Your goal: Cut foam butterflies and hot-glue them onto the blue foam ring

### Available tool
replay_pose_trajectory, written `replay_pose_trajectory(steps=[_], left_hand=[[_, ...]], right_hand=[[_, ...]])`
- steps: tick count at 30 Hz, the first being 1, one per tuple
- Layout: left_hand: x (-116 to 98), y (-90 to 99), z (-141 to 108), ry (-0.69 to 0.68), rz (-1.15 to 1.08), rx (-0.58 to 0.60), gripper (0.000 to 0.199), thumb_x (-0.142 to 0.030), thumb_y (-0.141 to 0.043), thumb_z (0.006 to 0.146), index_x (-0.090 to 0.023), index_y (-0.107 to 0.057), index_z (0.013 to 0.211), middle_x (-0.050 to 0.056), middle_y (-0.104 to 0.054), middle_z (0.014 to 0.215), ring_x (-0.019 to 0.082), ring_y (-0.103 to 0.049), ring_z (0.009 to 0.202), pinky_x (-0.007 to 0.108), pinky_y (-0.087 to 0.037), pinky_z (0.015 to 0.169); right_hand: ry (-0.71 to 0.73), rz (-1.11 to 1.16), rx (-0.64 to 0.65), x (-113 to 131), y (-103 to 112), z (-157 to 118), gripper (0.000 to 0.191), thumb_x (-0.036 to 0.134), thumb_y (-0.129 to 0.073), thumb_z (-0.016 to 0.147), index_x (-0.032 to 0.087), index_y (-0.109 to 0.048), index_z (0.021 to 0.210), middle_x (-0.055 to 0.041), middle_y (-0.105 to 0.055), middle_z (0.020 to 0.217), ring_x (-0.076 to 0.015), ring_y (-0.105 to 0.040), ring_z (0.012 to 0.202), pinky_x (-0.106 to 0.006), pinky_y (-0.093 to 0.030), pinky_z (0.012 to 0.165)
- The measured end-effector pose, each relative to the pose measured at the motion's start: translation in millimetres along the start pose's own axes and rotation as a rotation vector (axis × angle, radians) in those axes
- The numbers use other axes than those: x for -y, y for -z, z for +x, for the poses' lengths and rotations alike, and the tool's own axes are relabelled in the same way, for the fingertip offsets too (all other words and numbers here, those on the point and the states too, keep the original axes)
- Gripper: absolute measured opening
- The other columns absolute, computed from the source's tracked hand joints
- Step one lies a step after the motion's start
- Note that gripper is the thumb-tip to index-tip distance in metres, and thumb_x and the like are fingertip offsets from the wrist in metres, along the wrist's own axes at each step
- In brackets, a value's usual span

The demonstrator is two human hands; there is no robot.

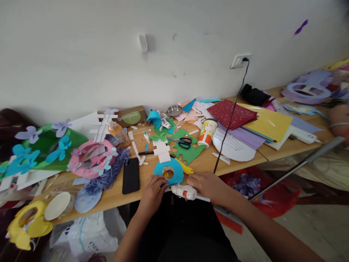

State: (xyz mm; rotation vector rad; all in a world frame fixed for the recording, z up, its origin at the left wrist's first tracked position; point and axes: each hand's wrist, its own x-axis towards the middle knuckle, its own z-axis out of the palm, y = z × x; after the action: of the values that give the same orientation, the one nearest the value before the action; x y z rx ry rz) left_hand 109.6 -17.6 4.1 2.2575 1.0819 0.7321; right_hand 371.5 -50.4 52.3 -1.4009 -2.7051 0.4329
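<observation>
My right hand is closed around a white hot glue gun, with a glue stick jutting from its back and the nozzle toward my left hand. My left hand has its fingers pinched at the lower left edge of a blue paper ring by the table's front edge. White cross-shaped paper strips stand above the ring. Behind it lies a yellow-handled tool, partly covered. Dark-handled scissors rest on green cut paper.
A black phone and a pink flowered ring lie left. A printed cup and red sheets stand right. A black cord hangs from the wall socket. Another person's arm shows at far right.
</observation>
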Motion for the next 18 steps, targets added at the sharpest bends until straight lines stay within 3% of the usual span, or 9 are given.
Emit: replay_pose_trajectory(steps=[18], left_hand=[[-0.5,-1.8,-0.5,0.040,-0.050,-0.043,0.008,-0.017,-0.059,0.093,-0.019,-0.067,0.092,0.006,-0.067,0.099,0.022,-0.057,0.100,0.040,-0.048,0.090]], right_hand=[[0.007,-0.091,0.060,6.3,8.5,1.5,0.014,0.021,-0.066,0.083,0.018,-0.062,0.096,-0.0040,-0.069,0.094,-0.0220,-0.066,0.085,-0.029,-0.037,0.062]])
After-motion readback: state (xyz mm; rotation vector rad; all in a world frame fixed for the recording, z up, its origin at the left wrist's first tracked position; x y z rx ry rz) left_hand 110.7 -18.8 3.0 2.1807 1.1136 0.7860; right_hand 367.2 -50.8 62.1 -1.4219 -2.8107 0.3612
